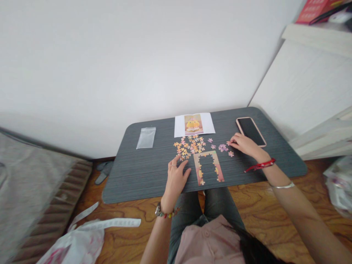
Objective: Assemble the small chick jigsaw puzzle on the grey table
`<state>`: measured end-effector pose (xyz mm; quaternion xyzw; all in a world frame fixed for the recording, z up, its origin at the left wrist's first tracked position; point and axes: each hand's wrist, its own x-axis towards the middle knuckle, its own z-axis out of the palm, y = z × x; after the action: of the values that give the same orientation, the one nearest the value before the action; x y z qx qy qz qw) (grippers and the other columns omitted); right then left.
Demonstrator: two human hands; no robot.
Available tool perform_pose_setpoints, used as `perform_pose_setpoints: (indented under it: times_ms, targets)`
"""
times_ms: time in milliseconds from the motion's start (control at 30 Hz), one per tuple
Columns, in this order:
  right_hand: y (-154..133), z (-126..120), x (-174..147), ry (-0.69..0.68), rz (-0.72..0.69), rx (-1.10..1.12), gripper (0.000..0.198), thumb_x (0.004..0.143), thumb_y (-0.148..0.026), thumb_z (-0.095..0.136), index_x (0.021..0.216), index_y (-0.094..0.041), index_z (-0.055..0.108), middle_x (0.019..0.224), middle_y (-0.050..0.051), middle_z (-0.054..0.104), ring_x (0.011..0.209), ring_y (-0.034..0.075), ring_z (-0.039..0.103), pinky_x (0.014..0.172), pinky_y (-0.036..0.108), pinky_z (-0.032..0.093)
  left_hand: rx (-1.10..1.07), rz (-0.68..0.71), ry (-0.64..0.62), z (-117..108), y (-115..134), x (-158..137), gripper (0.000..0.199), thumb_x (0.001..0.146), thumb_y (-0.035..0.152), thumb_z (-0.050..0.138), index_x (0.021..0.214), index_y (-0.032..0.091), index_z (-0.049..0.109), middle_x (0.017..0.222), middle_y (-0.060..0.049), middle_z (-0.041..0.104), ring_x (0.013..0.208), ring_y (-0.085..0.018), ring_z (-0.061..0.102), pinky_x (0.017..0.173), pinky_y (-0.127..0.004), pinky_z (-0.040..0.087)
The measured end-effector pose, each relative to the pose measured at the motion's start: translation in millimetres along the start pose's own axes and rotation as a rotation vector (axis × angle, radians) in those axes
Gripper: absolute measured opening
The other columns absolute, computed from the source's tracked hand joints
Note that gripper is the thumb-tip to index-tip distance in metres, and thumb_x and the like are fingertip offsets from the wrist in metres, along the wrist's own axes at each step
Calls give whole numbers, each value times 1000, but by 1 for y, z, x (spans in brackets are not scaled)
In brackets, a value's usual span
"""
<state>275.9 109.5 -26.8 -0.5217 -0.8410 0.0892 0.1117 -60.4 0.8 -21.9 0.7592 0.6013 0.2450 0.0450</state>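
Observation:
My left hand rests on the table with its fingers apart, its fingertips at the near edge of a heap of loose jigsaw pieces. To the right, my right hand has its thumb and fingers closed on a small jigsaw piece. Several purple pieces lie just left of that hand, and a single pinkish piece is below it. Between my hands sits a partly joined jigsaw frame, with its top and two sides linked around a gap. A sheet with a printed yellow figure lies behind the heap.
A dark grey table stands against the white wall. On it are a clear plastic bag at left and a phone in a pink case at right. A white cabinet is to the right. Plastic bags and slippers lie on the floor.

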Motion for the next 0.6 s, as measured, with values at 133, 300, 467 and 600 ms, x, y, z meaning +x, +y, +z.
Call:
perform_pose_setpoints:
  times_ms: [133, 300, 467, 600]
  targets:
    - [-4, -6, -3, 37, -7, -33, 18, 86, -33, 47, 85, -19, 58, 90, 6, 55, 82, 19, 58, 70, 30, 45, 1, 18, -7, 0, 1, 2, 26, 80, 24, 56, 105, 20, 61, 123, -12, 45, 114, -28, 42, 94, -47, 41]
    - [-31, -25, 3, 86, -46, -105, 19, 88, -34, 45, 89, -19, 56, 94, 7, 56, 83, 20, 58, 67, 29, 44, -38, 160, -6, -3, 17, 35, 27, 78, 21, 58, 105, 22, 60, 123, -10, 46, 115, -26, 42, 97, -45, 38]
    - [-79, -46, 29, 123, -168, -115, 20, 89, -32, 43, 92, -18, 57, 95, 8, 55, 79, 19, 59, 66, 28, 44, -95, 291, 85, 0, 37, 89, 22, 80, 25, 58, 102, 22, 60, 123, -9, 46, 116, -24, 42, 98, -45, 37]
    - [-109, -47, 51, 129, -208, -135, 20, 89, -31, 43, 90, -16, 57, 90, 9, 55, 76, 19, 59, 62, 27, 43, -105, 364, 175, 1, 40, 111, 20, 81, 25, 58, 101, 23, 60, 124, -7, 45, 117, -23, 41, 98, -44, 37]
